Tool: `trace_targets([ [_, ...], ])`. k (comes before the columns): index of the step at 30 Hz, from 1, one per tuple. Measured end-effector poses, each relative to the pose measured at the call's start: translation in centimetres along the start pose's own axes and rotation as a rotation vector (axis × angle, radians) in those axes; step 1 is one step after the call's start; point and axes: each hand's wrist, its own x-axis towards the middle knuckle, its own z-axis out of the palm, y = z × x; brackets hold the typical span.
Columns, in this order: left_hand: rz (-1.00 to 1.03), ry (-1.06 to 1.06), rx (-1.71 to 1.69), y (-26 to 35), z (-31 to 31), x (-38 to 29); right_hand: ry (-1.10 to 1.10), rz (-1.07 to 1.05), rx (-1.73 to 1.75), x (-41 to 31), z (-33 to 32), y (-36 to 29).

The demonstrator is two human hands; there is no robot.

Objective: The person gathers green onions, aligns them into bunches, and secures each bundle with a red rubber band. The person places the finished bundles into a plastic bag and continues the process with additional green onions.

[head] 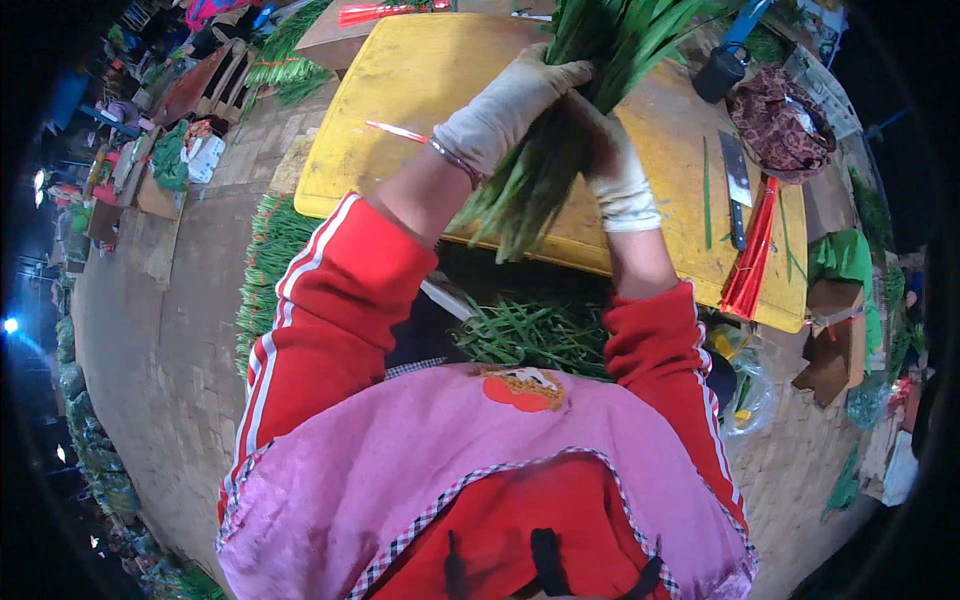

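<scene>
Both of my hands wear pale fabric gloves and grip a thick bunch of long green leaves, held slantwise above a yellow table top. My left hand wraps the bunch from its left side. On the bunch's right side is my right hand, its fingers partly hidden by the leaves. A red and white tie strip sticks out at my left wrist. A cleaver with a dark handle lies on the table at the right, beside a bundle of red tie strips and a few loose leaves.
Loose cut leaves lie below the table's near edge. Tied green bundles are stacked at the left. A patterned cloth bag and a black lidded container stand at the far right. An open cardboard box sits beyond the right edge.
</scene>
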Motion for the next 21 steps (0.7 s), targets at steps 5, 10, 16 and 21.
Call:
trace_targets([
  [5, -0.189, -0.162, -0.001, -0.8, -6.0, 2.7, 0.139, 0.076, 0.329, 4.7, 0.5, 7.5],
  [10, -0.241, -0.009, 0.506, -2.2, -14.6, 1.2, 0.254, 0.140, 0.470, 9.7, -0.1, 13.5],
  [16, -0.301, 0.072, 0.848, -7.0, -18.5, -3.5, 0.400, 0.216, 0.517, 13.0, -0.9, 18.3],
  [21, -0.295, 0.255, 1.349, -11.8, -15.8, -4.6, 0.348, 0.317, 0.213, 14.5, -1.9, 19.0],
])
